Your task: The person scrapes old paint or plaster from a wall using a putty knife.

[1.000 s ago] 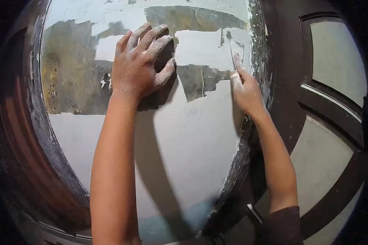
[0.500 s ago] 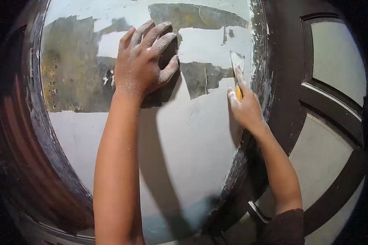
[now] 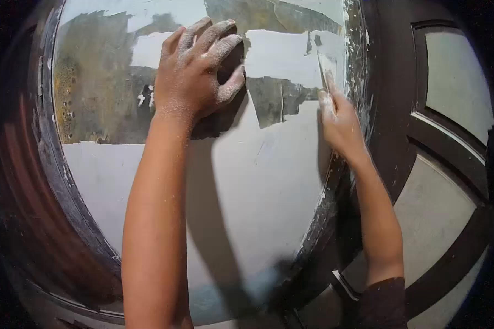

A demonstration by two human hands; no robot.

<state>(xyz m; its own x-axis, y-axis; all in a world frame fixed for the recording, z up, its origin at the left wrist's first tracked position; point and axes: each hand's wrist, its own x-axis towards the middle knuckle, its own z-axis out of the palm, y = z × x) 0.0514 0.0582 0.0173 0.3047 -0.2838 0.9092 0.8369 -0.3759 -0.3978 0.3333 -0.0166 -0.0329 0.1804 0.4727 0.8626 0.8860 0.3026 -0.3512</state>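
My left hand [image 3: 195,74] rests on the upper part of a white-and-grey panel [image 3: 258,186], its dust-covered fingers spread and nothing in them. To the right, my right hand [image 3: 343,125] grips a putty knife [image 3: 327,63]. The knife's blade points upward and lies against the panel near its right edge; my fingers hide most of the handle. Patches of a grey-brown layer [image 3: 101,98] show between smooth white areas, with ragged borders. Dark shadows of my arms fall across the white surface.
A dark frame [image 3: 362,71] with white flakes and smears borders the panel on the right. Beyond it stands dark woodwork with pale inset panels [image 3: 455,82]. Reddish-brown wood [image 3: 24,164] lies to the left of the panel.
My right hand has moved up and slightly right with the putty knife, closer to the frame. The knife's yellow handle is now hidden. My left hand stays at nearly the same place.
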